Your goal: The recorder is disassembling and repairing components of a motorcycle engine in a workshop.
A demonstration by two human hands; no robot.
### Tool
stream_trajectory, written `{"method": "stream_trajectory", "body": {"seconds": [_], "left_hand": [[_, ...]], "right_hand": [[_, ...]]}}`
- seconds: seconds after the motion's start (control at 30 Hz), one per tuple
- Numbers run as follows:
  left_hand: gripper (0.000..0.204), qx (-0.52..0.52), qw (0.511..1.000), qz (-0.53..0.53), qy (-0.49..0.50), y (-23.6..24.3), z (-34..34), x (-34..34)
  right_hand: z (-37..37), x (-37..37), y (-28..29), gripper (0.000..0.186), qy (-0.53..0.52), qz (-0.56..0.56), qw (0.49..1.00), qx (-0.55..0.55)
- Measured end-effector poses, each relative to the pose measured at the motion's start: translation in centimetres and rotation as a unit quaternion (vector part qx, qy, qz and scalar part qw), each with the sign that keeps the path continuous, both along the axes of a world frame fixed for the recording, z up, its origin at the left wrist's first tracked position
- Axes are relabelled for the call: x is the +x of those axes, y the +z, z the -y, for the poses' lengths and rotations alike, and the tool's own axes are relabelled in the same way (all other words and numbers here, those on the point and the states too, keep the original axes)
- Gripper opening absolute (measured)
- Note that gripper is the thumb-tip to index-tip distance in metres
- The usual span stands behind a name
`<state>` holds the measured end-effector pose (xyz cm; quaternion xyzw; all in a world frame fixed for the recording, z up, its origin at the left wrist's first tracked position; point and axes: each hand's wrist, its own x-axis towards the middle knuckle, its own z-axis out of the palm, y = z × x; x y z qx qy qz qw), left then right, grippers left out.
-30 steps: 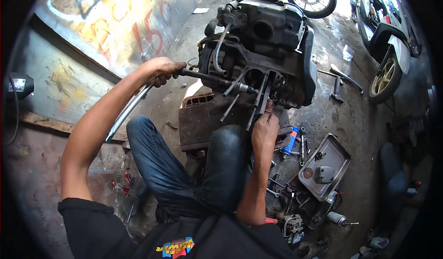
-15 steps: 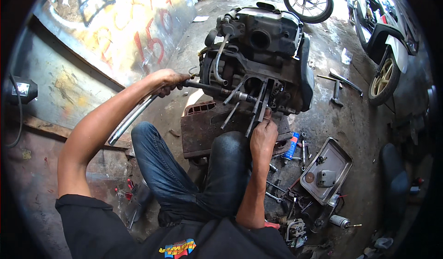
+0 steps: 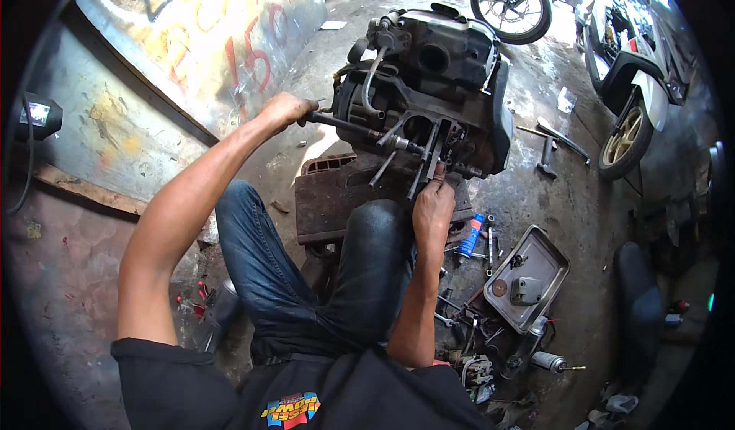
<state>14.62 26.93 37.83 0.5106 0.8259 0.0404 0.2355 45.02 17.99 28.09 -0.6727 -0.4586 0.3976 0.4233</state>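
Observation:
My left hand [image 3: 289, 110] is closed around the head end of a socket wrench, whose long extension [image 3: 344, 125] runs right to a socket [image 3: 406, 146] at the engine's lower opening. The wrench's long handle is not visible now. The engine [image 3: 429, 85] rests on a dark metal stand [image 3: 325, 200] before my knees, with several studs [image 3: 381, 170] sticking out toward me. At the opening's right side, my right hand [image 3: 435, 206] pinches the lower end of a flat metal bar [image 3: 434, 162]. The bar's upper end lies among the engine parts, and its seat there is hidden.
Right of my knee lie a blue spray can [image 3: 470, 235], spanners [image 3: 490, 248] and a metal tray [image 3: 530, 277] holding parts. A hammer [image 3: 547, 159] lies farther back. Motorcycles [image 3: 632, 70] stand at far right; a painted metal panel [image 3: 176, 55] is at left.
My left hand has turned the wrench; its long handle, earlier sticking out below the forearm, is out of sight. My right hand stays at the flat bar. The whole view has shifted slightly.

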Motion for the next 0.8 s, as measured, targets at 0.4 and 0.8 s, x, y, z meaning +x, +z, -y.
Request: {"method": "stream_trajectory", "body": {"seconds": [0.4,0.8], "left_hand": [[0.053,0.082,0.995,-0.021,0.052,-2.1,0.6,-0.6],[0.054,0.137,0.988,0.045,0.062,-2.3,2.5,0.5]], "right_hand": [[0.1,0.2,-0.2,0.071,0.010,0.060,0.998,0.010],[0.2,0.4,-0.8,0.056,0.016,0.114,0.993,0.014]]}}
